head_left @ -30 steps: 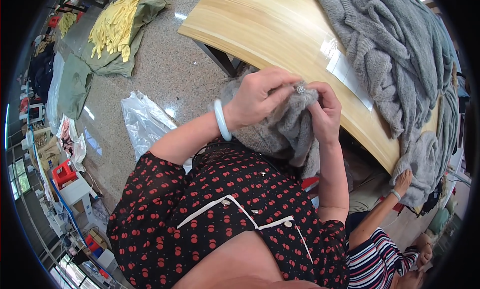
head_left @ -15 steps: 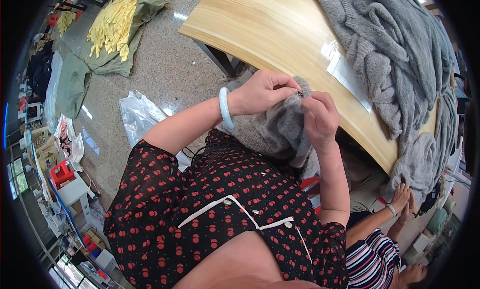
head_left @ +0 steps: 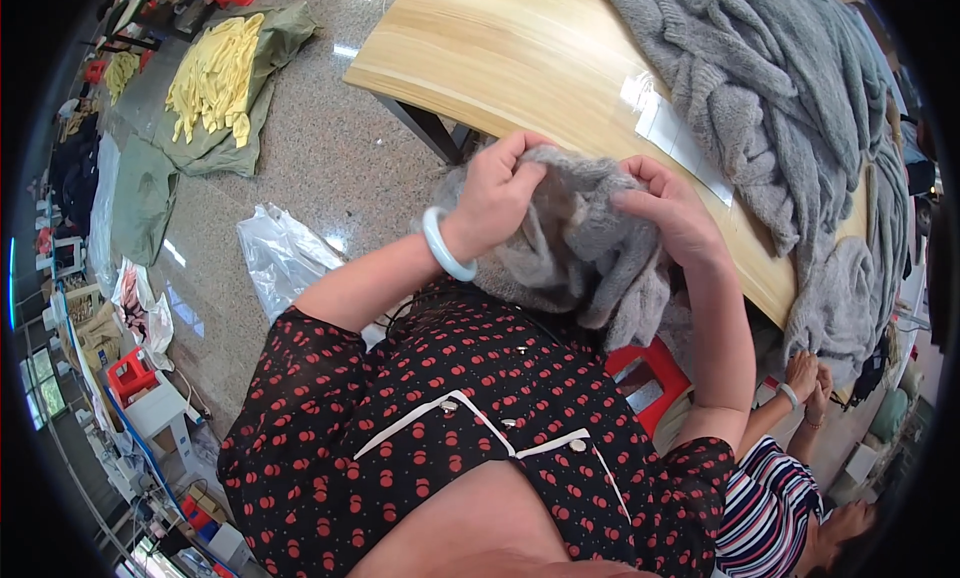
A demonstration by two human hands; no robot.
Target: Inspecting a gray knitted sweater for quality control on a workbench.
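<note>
A fuzzy grey knitted garment [head_left: 590, 233] hangs bunched in front of my body, at the near edge of the wooden table [head_left: 500, 48]. My left hand [head_left: 500, 188], with a pale bangle on its wrist, pinches the garment's upper left part between thumb and fingers. On the right, my right hand [head_left: 675, 208] grips the same garment's edge with thumb and fingers. Between the two hands the knit is spread, and its folds droop toward my lap. The fingertips are partly hidden in the fluffy cloth.
A heap of grey knitwear [head_left: 760, 108] covers the table's right side, next to a white paper sheet [head_left: 685, 148]. At lower right, a co-worker's hands [head_left: 805, 383] touch grey knit. A red stool [head_left: 655, 383], a clear plastic bag [head_left: 285, 248] and yellow garments [head_left: 215, 78] lie around.
My hands have moved apart, the right one outward to the right, and the garment is now stretched between them. Before, both hands pinched close together at one spot of the knit.
</note>
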